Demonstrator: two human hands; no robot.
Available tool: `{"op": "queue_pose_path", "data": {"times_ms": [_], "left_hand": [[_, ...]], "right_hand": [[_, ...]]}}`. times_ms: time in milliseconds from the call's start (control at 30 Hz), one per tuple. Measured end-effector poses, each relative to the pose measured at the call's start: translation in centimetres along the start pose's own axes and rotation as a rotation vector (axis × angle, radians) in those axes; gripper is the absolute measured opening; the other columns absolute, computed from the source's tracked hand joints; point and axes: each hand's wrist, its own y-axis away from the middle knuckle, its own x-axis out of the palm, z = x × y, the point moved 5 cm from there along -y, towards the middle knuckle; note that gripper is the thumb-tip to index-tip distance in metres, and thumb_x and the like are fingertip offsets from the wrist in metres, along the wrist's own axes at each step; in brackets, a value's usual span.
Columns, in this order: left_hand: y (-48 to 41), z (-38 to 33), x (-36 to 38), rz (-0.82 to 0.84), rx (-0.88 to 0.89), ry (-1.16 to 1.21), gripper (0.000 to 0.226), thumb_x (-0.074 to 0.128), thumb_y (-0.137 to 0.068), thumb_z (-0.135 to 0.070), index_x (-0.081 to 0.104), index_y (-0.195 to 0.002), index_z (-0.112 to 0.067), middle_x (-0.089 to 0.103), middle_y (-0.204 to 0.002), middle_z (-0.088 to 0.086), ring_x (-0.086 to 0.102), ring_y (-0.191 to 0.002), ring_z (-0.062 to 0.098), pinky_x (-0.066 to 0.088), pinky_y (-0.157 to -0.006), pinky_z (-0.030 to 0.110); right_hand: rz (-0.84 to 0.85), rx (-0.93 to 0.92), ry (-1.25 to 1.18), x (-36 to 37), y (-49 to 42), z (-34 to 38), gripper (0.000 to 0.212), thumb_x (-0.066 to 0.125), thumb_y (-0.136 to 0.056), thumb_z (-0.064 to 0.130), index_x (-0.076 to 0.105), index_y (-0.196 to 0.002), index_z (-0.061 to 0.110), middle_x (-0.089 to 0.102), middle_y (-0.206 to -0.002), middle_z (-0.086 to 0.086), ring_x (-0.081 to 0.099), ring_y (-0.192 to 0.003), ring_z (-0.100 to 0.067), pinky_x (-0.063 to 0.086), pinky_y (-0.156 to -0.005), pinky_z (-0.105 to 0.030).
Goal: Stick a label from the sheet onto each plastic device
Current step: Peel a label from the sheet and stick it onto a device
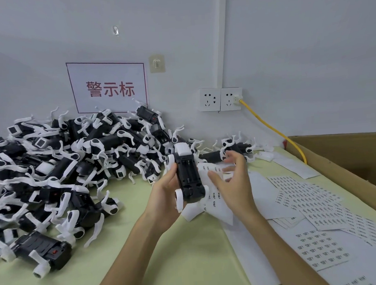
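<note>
Plastic device [187,175], black with white wheels and a white end cap, is held up over the middle of the table [188,251], its open battery bay facing the camera. The left hand [163,196] comes in from below with the forearm bare, its fingers and thumb wrapped round the device's left side. The right hand [235,183] sits just beside the device on its right, wrist bent, fingers spread and curved and partly blurred; whether they pinch a label cannot be told. A curled label sheet [216,203] lies under and behind both hands, its rows of dark print too small to read. More label sheets [305,197] overlap along the right edge of the table, their print also unreadable. A big pile of devices [63,159] fills the left side and far left corner. On the wall above it a red-bordered sign [109,87] reads 警示标. Two wall sockets [220,99] sit right of the sign, with a yellow cable [273,129] plugged in, running down behind a cardboard box [346,155] at the right edge.
</note>
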Motion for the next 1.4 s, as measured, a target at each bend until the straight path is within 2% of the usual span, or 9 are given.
{"op": "queue_pose_path", "data": {"times_ms": [100,200,333,467,633,800,967,1167,1400], "left_hand": [[0.0,0.3,-0.1,-0.02,-0.014,-0.06,0.048,0.055,-0.094,-0.056,0.077,-0.119,-0.021,0.074,-0.121,0.001,0.072,-0.106,0.021,0.054,-0.091,0.038],[0.0,0.1,-0.2,-0.036,0.013,-0.065,0.048,0.049,-0.098,-0.056,0.079,-0.113,-0.021,0.075,-0.111,0.002,0.072,-0.098,0.02,0.052,-0.087,0.036],[0.1,-0.2,-0.2,-0.027,0.009,0.101,0.048,0.051,-0.099,-0.05,0.078,-0.11,-0.012,0.07,-0.094,0.006,0.07,-0.082,0.02,0.058,-0.071,0.028],[0.1,-0.1,-0.1,-0.03,-0.005,0.149,0.048,0.053,-0.098,-0.048,0.077,-0.112,-0.009,0.07,-0.098,0.007,0.069,-0.084,0.02,0.059,-0.075,0.029],[0.3,-0.1,0.1,-0.038,-0.031,0.149,0.052,0.051,-0.099,-0.05,0.077,-0.115,-0.009,0.068,-0.126,0.014,0.07,-0.105,0.027,0.059,-0.091,0.036],[0.5,0.0,0.6,-0.003,-0.043,0.143,0.051,0.049,-0.101,-0.05,0.078,-0.113,-0.01,0.073,-0.118,0.013,0.073,-0.102,0.027,0.059,-0.079,0.032],[0.6,-0.1,0.6,-0.011,-0.03,0.105,0.052,0.046,-0.102,-0.051,0.077,-0.113,-0.01,0.071,-0.121,0.013,0.071,-0.107,0.027,0.058,-0.081,0.031],[0.3,0.0,0.3,-0.058,-0.007,0.023,0.052,0.05,-0.099,-0.052,0.074,-0.121,-0.011,0.069,-0.131,0.009,0.064,-0.126,0.023,0.054,-0.092,0.037],[0.3,0.4,1.0,-0.043,-0.028,-0.035,0.059,0.049,-0.098,-0.054,0.066,-0.134,-0.011,0.065,-0.137,0.013,0.061,-0.129,0.025,0.049,-0.1,0.04]], "right_hand": [[-0.017,-0.349,0.191,-0.3,0.2,1.5,0.03,0.074,-0.081,-0.001,0.07,-0.104,0.018,0.055,-0.107,0.006,0.054,-0.102,-0.012,0.039,-0.087,-0.013],[0.082,-0.468,0.183,0.2,0.6,2.4,0.018,0.07,-0.079,-0.002,0.076,-0.085,0.014,0.063,-0.096,0.005,0.057,-0.094,-0.011,0.042,-0.085,-0.019],[0.164,-0.415,0.182,0.7,0.8,2.3,0.025,0.079,-0.071,0.009,0.077,-0.095,0.014,0.064,-0.104,0.001,0.058,-0.098,-0.005,0.048,-0.086,-0.029],[0.13,-0.406,0.2,0.6,0.9,2.4,0.026,0.08,-0.071,0.008,0.077,-0.096,0.013,0.064,-0.103,0.0,0.062,-0.098,-0.016,0.05,-0.085,-0.044],[0.088,-0.369,0.158,0.1,0.7,2.3,0.027,0.076,-0.078,0.004,0.072,-0.102,0.016,0.062,-0.103,0.008,0.061,-0.093,-0.004,0.05,-0.079,-0.022],[0.074,-0.394,0.157,0.3,1.0,2.4,0.013,0.074,-0.083,0.009,0.074,-0.093,0.017,0.065,-0.1,0.007,0.063,-0.088,-0.002,0.054,-0.073,-0.032],[0.053,-0.381,0.149,0.2,0.9,2.2,0.005,0.076,-0.086,0.016,0.076,-0.091,0.017,0.068,-0.097,0.008,0.068,-0.082,-0.006,0.056,-0.07,-0.038],[0.004,-0.357,0.144,0.0,0.9,2.1,0.01,0.08,-0.084,0.011,0.074,-0.08,0.019,0.066,-0.084,0.014,0.068,-0.077,-0.004,0.054,-0.056,-0.031],[-0.028,-0.304,0.152,-0.3,0.6,1.6,0.02,0.076,-0.079,0.0,0.069,-0.066,0.013,0.063,-0.071,0.01,0.063,-0.069,-0.005,0.049,-0.065,-0.02]]}}
